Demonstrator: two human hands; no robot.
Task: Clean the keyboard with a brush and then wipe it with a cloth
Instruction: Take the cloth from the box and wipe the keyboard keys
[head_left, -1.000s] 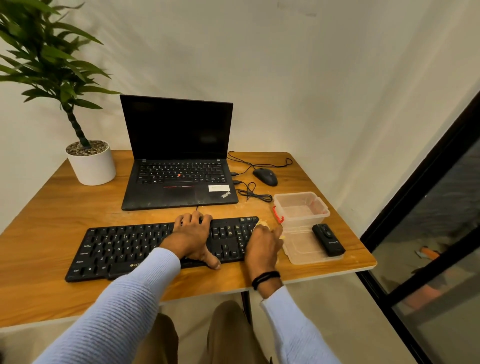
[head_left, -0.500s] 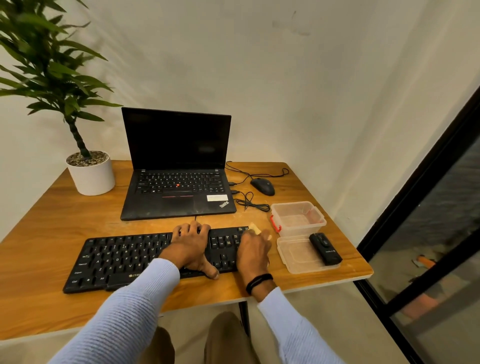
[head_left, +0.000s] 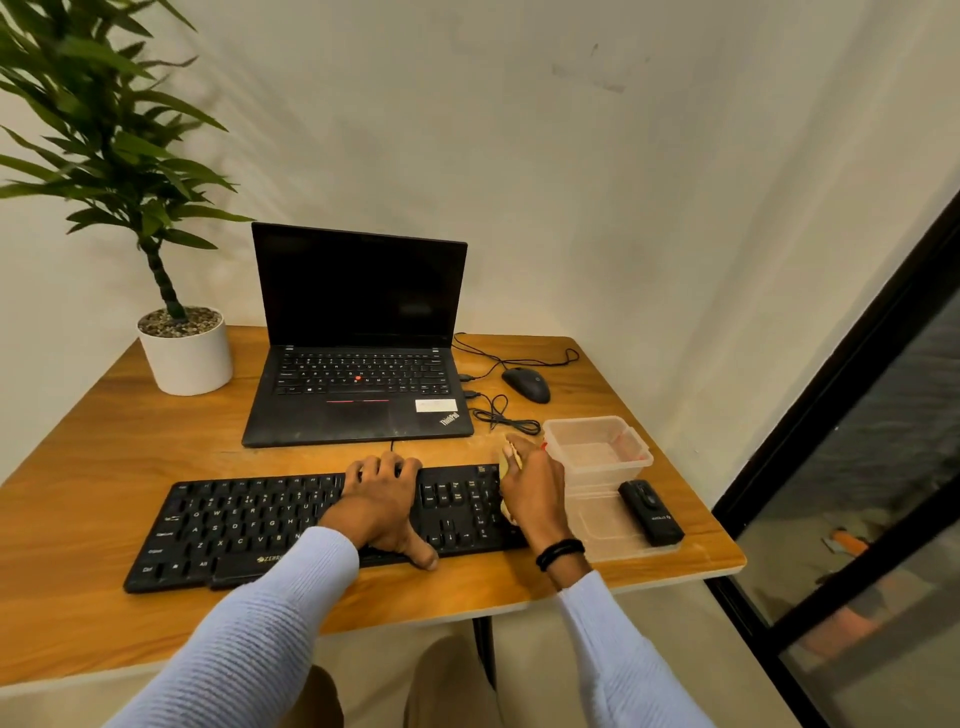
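Observation:
A black keyboard (head_left: 249, 525) lies along the front of the wooden desk (head_left: 104, 467). My left hand (head_left: 382, 506) rests flat on its middle, fingers curled over the far edge and thumb at the near edge. My right hand (head_left: 532, 493) is at the keyboard's right end, closed around a pale yellowish cloth (head_left: 508, 457). The cloth pokes out above and below my fingers and touches the rightmost keys. No brush can be seen.
An open black laptop (head_left: 358, 374) stands behind the keyboard, with a potted plant (head_left: 184, 353) to its left and a wired mouse (head_left: 527, 384) to its right. A clear plastic box (head_left: 597, 447), its lid (head_left: 608, 530) and a small black device (head_left: 652, 514) sit right of my right hand.
My right hand with the cloth has shifted slightly along the keyboard's right end, ending at its far right corner. My left hand stays put. The camera tilted upward.

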